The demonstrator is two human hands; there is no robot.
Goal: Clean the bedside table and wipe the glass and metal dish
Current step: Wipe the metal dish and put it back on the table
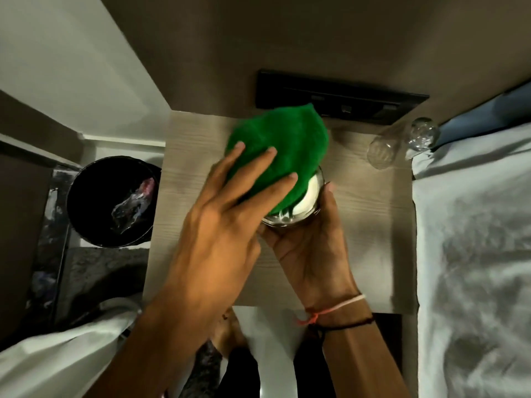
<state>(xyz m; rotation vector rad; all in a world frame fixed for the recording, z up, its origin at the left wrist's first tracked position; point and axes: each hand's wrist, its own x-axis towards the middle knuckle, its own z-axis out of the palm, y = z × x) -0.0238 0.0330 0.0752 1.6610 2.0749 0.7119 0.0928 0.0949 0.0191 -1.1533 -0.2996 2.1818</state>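
Observation:
Over the middle of the pale wooden bedside table (370, 225), my right hand (310, 251) cups a shiny metal dish (306, 202) from below, palm up. A green cloth (281, 145) covers most of the dish and hides its far rim. My left hand (221, 214) lies on top of the cloth, fingers spread and pressing it into the dish; its thumb is hidden. A clear glass (402, 142) is at the table's back right corner, apart from both hands.
A black waste bin (94, 202) with a plastic wrapper inside stands left of the table. A black switch panel (344, 99) is on the wall behind. A bed with a white sheet (474, 254) borders the table's right edge.

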